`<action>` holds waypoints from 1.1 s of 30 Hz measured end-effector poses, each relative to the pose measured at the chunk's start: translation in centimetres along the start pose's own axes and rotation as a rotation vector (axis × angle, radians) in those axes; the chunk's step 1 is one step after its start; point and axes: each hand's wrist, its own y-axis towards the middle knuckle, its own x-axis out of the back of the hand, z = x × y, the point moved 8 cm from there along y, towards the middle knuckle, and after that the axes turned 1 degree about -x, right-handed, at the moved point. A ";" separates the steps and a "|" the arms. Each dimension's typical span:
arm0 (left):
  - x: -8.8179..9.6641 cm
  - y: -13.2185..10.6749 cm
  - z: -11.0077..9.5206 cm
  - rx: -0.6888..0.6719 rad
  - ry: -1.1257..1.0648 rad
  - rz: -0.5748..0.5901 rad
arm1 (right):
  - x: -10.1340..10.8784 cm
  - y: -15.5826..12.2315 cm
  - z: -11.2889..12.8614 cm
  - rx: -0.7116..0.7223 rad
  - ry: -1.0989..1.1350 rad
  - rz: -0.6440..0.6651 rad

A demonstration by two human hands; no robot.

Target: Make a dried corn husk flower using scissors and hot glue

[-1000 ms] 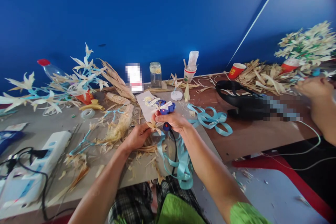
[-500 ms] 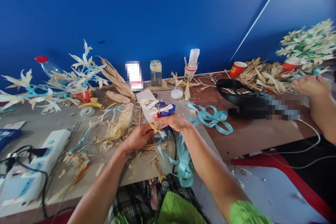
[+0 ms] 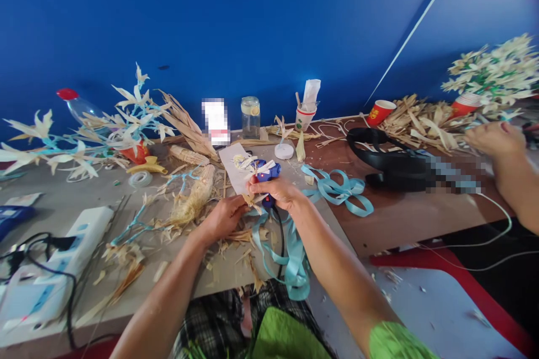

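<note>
My left hand [image 3: 225, 217] is closed, its fingertips pinched at a small pale corn-husk flower [image 3: 251, 201]. From the other side, my right hand [image 3: 278, 190] reaches in with its fingers pressed together on the same flower, which they partly cover. Just behind my right fingers is a blue glue gun [image 3: 272, 171] with a black cord [image 3: 279, 235] running down toward the table's front edge. Pale husk pieces [image 3: 242, 162] lie beside it on a white sheet [image 3: 232, 152]. Light-blue ribbon [image 3: 295, 258] hangs over the edge below my right wrist.
At left, husk flowers on blue stems [image 3: 138, 106] stand near a white power strip [image 3: 76, 258]. A corn cob [image 3: 204, 182] lies among scraps. At the back are a glass jar [image 3: 250, 118] and a paper cup [image 3: 305, 116]. Another person's hand [image 3: 497, 139] is at right.
The flower between my hands has tilted and is now more covered by my fingers. My left hand has shifted slightly. At right, the other person's hand has moved a little.
</note>
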 end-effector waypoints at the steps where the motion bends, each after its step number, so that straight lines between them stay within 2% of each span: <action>1: 0.0 0.0 0.2 0.018 -0.001 0.000 | -0.1 -0.1 0.4 0.033 -0.003 0.012; 3: 0.1 -0.1 0.6 0.053 0.001 -0.010 | 0.1 -0.2 1.1 0.088 -0.017 0.003; 5: 0.7 -0.1 1.2 0.106 0.000 -0.073 | 1.0 -0.1 1.6 0.126 -0.035 -0.081; 8: 3.0 -0.6 3.0 0.268 -0.019 -0.313 | 2.0 0.1 1.9 0.159 -0.055 -0.175; 10: 4.5 -1.4 4.6 0.415 -0.096 -0.497 | 1.8 0.1 1.8 0.176 -0.032 -0.145; 12: 5.3 -2.3 6.1 0.528 -0.270 -0.632 | 1.1 -0.1 1.8 0.194 -0.031 -0.083; 15: 5.7 -2.7 7.1 0.545 -0.531 -0.733 | -0.1 -0.6 1.7 0.206 -0.163 0.001; 20: 5.6 -2.6 7.3 0.549 -0.751 -0.743 | -1.3 -1.2 0.5 0.119 -0.449 0.134; 24: 5.5 -2.5 7.4 0.540 -0.782 -0.731 | -0.8 -1.0 -0.2 0.085 -0.649 0.140; 33: 5.4 -2.7 7.5 0.557 -0.708 -0.716 | 0.0 -0.4 -0.6 0.059 -0.695 0.061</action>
